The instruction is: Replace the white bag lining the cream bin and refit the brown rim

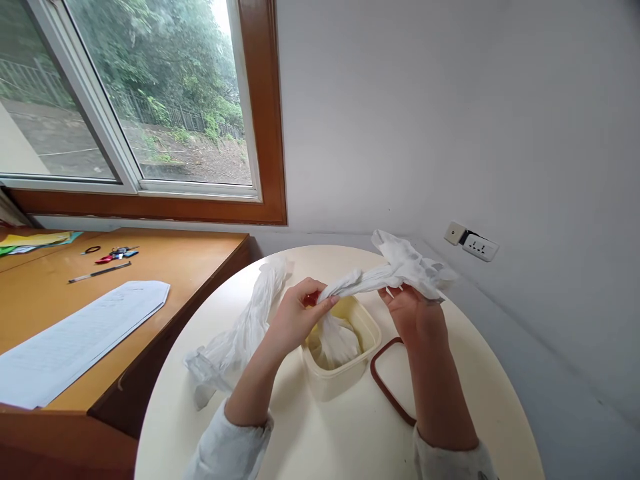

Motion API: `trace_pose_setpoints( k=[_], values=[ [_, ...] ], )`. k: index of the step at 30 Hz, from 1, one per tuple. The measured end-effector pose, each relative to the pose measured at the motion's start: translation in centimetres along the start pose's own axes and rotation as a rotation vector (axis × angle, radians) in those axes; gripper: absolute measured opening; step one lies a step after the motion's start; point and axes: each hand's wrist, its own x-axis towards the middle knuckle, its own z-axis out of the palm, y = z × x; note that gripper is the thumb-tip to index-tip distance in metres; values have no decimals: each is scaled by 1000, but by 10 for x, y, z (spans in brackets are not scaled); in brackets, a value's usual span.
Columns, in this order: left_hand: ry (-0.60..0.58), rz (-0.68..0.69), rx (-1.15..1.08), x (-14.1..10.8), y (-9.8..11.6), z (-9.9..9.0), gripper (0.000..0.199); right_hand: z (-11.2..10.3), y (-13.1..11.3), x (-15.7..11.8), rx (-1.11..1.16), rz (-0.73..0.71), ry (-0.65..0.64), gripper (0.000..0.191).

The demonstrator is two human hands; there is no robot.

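Observation:
A white plastic bag point(340, 340) hangs partly inside a cream plastic tub point(333, 383), and its upper part is twisted into a rope above the tub. My left hand point(297, 313) is closed around the twist just over the tub, thumb on top. Farther right, my right hand point(413, 313) holds the loose, flared end of the bag, with some fingers hidden behind the plastic. A second crumpled white plastic bag point(245, 333) lies on the table left of the tub. What is in the bag inside the tub cannot be made out.
Under my right forearm lies a lid with a brown rim point(387, 387) on the round cream table point(325, 447). A wooden desk point(190, 260) at the left bears paper sheets point(95, 340), a pen point(100, 272) and keys point(117, 255). A wall socket point(480, 247) is at the right.

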Motion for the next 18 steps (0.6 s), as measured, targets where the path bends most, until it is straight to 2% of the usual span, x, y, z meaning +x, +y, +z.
trace_pose_setpoints(
  k=[2,4,8,11,13,15,18],
  values=[
    [14,-20,-10,0,0,0,24,-5,-1,2,-6,40,26,17],
    [27,-32,-34,0,2,1,25,-6,-3,-1,-104,89,-18,19],
    [29,-29,-83,-2,7,3,25,1,-5,-12,-473,159,-270,32],
    [-37,-41,-68,-4,12,5,24,6,-3,-17,-562,132,-409,37],
    [-100,-48,-44,-7,15,6,26,6,1,-17,-553,110,-414,33],
    [-143,-47,-26,-8,17,6,30,4,4,-15,-548,90,-361,25],
    [-145,-33,-20,-8,16,5,32,2,8,-12,-505,82,-275,17]
  ],
)
